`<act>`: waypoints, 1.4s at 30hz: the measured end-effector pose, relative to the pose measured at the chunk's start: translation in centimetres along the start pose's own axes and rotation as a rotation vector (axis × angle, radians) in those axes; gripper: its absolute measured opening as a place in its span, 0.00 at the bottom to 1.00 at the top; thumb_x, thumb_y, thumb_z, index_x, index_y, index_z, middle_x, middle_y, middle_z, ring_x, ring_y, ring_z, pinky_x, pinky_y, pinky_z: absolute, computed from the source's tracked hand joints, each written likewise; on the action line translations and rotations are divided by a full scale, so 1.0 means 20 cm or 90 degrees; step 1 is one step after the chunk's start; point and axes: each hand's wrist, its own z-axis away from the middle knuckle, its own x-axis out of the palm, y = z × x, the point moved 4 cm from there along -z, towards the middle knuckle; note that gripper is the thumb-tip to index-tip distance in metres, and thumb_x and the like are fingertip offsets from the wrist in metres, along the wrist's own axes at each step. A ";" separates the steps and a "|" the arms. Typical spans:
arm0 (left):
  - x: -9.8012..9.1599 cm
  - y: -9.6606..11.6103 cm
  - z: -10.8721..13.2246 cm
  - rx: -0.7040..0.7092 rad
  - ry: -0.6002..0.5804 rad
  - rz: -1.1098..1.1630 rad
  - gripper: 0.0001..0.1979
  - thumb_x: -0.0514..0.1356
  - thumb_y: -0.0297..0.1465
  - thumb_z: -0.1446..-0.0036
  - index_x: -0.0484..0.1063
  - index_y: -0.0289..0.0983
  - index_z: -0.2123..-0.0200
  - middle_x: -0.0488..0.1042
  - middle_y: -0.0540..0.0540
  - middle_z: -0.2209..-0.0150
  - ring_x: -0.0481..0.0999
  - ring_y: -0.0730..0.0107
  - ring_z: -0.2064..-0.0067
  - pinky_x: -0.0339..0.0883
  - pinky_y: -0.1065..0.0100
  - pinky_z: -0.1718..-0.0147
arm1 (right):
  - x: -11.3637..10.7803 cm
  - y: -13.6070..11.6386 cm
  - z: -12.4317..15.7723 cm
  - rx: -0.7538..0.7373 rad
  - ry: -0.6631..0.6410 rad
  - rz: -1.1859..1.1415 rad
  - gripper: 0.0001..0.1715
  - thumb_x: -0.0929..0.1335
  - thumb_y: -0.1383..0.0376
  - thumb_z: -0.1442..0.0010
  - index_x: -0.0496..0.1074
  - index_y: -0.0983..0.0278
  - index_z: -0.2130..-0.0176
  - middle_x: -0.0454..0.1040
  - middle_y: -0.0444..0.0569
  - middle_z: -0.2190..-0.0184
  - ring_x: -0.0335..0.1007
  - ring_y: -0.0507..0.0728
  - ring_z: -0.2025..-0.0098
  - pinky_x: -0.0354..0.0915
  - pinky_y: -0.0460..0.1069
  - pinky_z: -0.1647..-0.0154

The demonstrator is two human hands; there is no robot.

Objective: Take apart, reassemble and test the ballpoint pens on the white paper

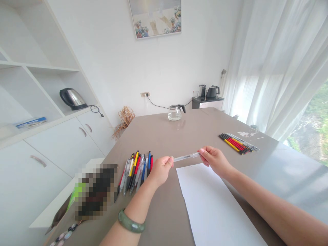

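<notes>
Head view: clear pen (186,157) sits at 11 o'clock of white paper (212,194), fingers of left hand (159,171) and right hand (215,159) pinching opposite ends, apparently two-handed handling; next move calls for one pinch easing.

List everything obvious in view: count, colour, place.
table: one, taupe, middle
pen: one, clear, centre
left pens: many, mixed, table
right pens: several, mixed, table
paper: one, white, front
glass pot: one, clear, far end
blurred object: one, dark, left edge
shelving: one, white, left
steel kettle: one, silver, shelving
black kettle: one, black, stand
picture: one, pale, wall
dried stems: one bunch, tan, left
curtains: some, white, right
bangle: one, green, forearm
left hand: one, bare, on pen
right hand: one, bare, on pen
</notes>
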 end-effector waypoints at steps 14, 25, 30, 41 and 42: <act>-0.01 -0.03 -0.01 0.004 0.088 0.132 0.14 0.58 0.38 0.54 0.67 0.37 0.64 0.69 0.48 0.70 0.68 0.72 0.69 0.61 0.72 0.70 | -0.02 0.02 -0.01 -0.002 0.019 0.027 0.20 0.61 0.51 0.48 0.63 0.65 0.76 0.58 0.40 0.85 0.48 0.46 0.84 0.48 0.44 0.84; -0.02 -0.05 -0.02 -0.008 0.092 0.091 0.16 0.50 0.42 0.49 0.69 0.36 0.75 0.70 0.49 0.77 0.67 0.70 0.73 0.58 0.70 0.73 | -0.01 0.01 -0.01 0.003 0.008 0.002 0.19 0.61 0.52 0.48 0.62 0.65 0.77 0.57 0.40 0.85 0.48 0.46 0.84 0.48 0.43 0.84; 0.00 -0.06 -0.02 -0.018 0.076 0.097 0.19 0.48 0.43 0.48 0.71 0.35 0.71 0.72 0.46 0.74 0.70 0.68 0.71 0.60 0.69 0.72 | -0.01 0.02 -0.02 -0.001 0.007 -0.015 0.19 0.61 0.52 0.48 0.63 0.65 0.76 0.56 0.40 0.85 0.47 0.46 0.84 0.48 0.44 0.84; -0.02 -0.03 -0.01 -0.003 0.086 0.094 0.15 0.52 0.42 0.50 0.69 0.36 0.72 0.70 0.50 0.75 0.68 0.71 0.72 0.59 0.71 0.72 | -0.01 0.02 -0.01 0.001 0.007 -0.025 0.19 0.62 0.52 0.49 0.63 0.65 0.76 0.57 0.40 0.84 0.47 0.46 0.83 0.48 0.44 0.83; -0.02 -0.03 -0.01 -0.004 0.085 0.093 0.16 0.51 0.43 0.49 0.69 0.36 0.73 0.70 0.49 0.76 0.68 0.70 0.72 0.59 0.71 0.72 | -0.01 0.02 -0.01 0.002 0.006 -0.026 0.19 0.62 0.52 0.49 0.63 0.65 0.76 0.57 0.40 0.84 0.47 0.46 0.83 0.48 0.44 0.83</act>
